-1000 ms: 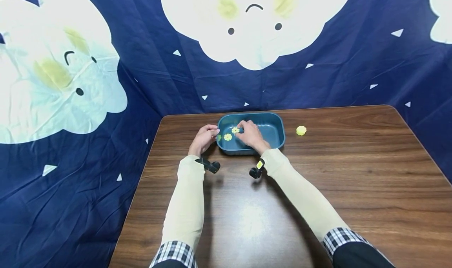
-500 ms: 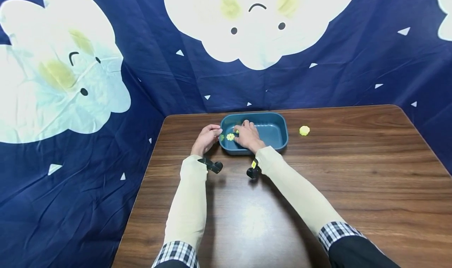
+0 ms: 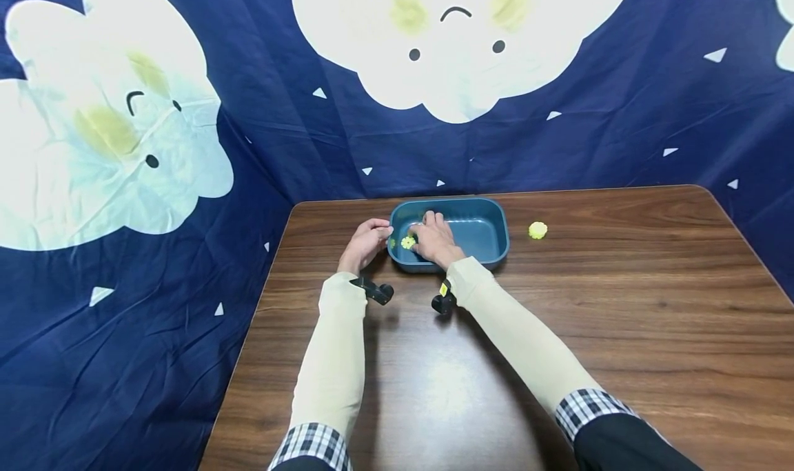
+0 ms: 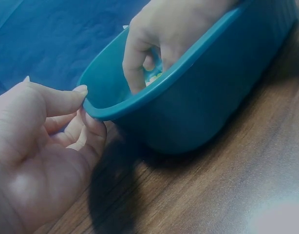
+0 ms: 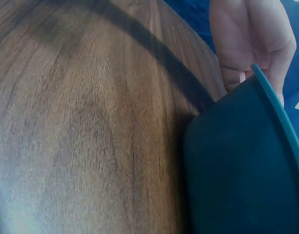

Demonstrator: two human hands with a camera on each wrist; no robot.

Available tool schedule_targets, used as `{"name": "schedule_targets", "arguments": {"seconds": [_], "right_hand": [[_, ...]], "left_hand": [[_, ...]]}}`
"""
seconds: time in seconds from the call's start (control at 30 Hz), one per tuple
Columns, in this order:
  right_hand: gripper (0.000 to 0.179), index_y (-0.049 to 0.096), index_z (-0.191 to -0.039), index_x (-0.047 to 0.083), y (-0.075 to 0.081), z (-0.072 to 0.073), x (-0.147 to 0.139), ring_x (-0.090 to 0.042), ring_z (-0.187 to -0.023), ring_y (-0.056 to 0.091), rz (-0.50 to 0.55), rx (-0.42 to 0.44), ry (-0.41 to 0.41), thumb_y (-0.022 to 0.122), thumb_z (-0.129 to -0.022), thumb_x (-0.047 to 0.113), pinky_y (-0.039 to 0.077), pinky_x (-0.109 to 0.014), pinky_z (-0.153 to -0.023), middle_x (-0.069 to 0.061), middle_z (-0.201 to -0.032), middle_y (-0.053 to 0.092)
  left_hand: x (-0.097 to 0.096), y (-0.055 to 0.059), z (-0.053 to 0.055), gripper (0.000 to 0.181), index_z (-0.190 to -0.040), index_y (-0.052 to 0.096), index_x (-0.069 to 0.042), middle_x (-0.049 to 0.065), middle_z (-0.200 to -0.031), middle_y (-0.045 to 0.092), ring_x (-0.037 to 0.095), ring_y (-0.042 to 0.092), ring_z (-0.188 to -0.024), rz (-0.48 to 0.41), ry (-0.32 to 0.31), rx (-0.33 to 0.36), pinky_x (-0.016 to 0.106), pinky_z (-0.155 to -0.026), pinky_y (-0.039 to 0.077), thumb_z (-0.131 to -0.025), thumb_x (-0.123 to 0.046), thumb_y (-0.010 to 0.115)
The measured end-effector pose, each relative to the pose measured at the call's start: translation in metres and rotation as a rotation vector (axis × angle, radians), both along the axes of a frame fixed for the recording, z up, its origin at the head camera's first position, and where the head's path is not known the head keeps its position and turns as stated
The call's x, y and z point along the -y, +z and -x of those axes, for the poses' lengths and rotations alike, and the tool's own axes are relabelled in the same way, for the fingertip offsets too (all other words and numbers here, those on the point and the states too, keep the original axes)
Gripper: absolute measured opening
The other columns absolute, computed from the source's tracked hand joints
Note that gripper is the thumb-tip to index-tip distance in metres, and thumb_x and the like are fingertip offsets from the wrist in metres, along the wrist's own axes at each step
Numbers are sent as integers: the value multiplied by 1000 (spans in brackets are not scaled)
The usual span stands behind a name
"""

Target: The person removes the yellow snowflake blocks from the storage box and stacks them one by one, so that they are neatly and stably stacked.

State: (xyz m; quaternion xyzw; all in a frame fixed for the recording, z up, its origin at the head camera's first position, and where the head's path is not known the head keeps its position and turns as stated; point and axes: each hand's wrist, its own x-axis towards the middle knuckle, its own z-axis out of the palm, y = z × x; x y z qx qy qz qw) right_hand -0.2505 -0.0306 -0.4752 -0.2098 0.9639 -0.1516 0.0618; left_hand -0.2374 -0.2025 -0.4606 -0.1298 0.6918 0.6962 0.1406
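A teal plastic basin (image 3: 477, 261) with rounded corners stands near the table's back edge. At its left end my left hand (image 3: 365, 242) pinches the rim, thumb over the edge and fingers below, plain in the left wrist view. My right hand (image 3: 435, 240) reaches down into the basin's left half with curled fingers. Yellow-green petals show between its thumb and fingers in the left wrist view, on a small flower-shaped piece (image 4: 153, 79) mostly hidden by the hand. Another yellow flower-shaped piece (image 3: 406, 243) lies on the basin floor just left of the right thumb.
A scalloped yellow flower-shaped piece (image 3: 537, 230) lies on the brown wooden table (image 3: 620, 285), right of the basin. Behind the table hangs a dark blue cloth (image 3: 260, 147) printed with white clouds. A small camera is strapped to each wrist.
My right hand has shifted left and its fingers have come down over one flower-shaped piece, which they now mostly cover. The left hand has stayed at the rim. The head view has turned slightly left.
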Motion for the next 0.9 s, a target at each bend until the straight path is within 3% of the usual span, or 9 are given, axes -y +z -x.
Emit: {"name": "schedule_targets", "arguments": {"seconds": [0.37, 0.67, 0.9], "right_hand": [[19, 67, -102, 19, 0, -3, 5, -30, -105, 37, 19, -27, 40, 71, -86, 29, 37, -42, -89, -12, -114, 42], [29, 56, -96, 7, 3, -2, 7, -32, -114, 37, 24, 9, -38, 72, -85, 29, 36, -42, -99, -16, -123, 42], [13, 58, -82, 12, 8, -4, 3, -32, -114, 40, 93, 38, -71, 64, -90, 21, 36, -40, -101, -15, -123, 45]], "left_hand": [[-1, 3, -2, 23, -117, 44, 1, 9, -101, 53, 15, 50, -84, 4, -5, -5, 20, -67, 44, -95, 0, 51], [-1, 3, -3, 27, -121, 45, 3, 3, -94, 51, 14, 49, -82, 22, -16, -16, 21, -70, 44, -95, -2, 53], [-1, 2, -3, 19, -113, 47, -2, 7, -97, 54, 12, 50, -80, -2, -1, -13, 20, -67, 44, -95, -2, 53]]}}
